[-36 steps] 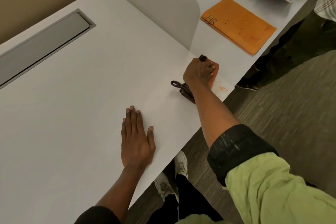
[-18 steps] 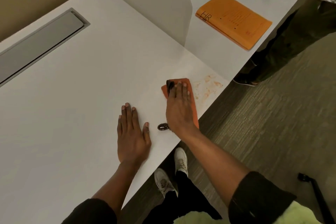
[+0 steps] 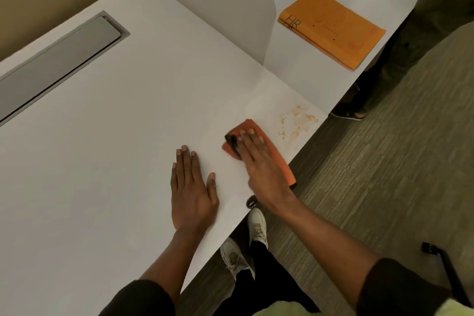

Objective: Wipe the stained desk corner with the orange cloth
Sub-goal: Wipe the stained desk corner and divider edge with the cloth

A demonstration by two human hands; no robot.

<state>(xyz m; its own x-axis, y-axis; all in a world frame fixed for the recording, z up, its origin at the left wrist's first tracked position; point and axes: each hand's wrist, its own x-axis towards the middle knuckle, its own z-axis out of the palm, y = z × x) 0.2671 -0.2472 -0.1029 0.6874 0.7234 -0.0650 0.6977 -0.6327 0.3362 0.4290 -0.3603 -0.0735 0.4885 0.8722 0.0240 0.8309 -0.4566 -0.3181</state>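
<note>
My right hand [image 3: 259, 164] lies flat on the orange cloth [image 3: 278, 159], pressing it onto the white desk [image 3: 128, 123] near the front edge. A dark strap runs over the index finger and loops out at the wrist. Orange-brown smears [image 3: 298, 120] mark the desk corner, just right of and beyond the cloth, uncovered. My left hand [image 3: 191, 192] rests palm down on the desk, fingers together, holding nothing, a hand's width left of the cloth.
A white rounded divider panel [image 3: 218, 7] stands behind the corner. Beyond it, an orange "HR" folder [image 3: 333, 25] lies on the neighbouring desk. Another person's legs [image 3: 410, 41] stand at the right. A grey cable hatch [image 3: 59, 64] sits at the left. A dark chair base [image 3: 446, 267] is at the lower right.
My right hand has drawn the cloth back from the corner toward me along the desk edge, uncovering the smears. The left hand stayed put. The other person's hand left view.
</note>
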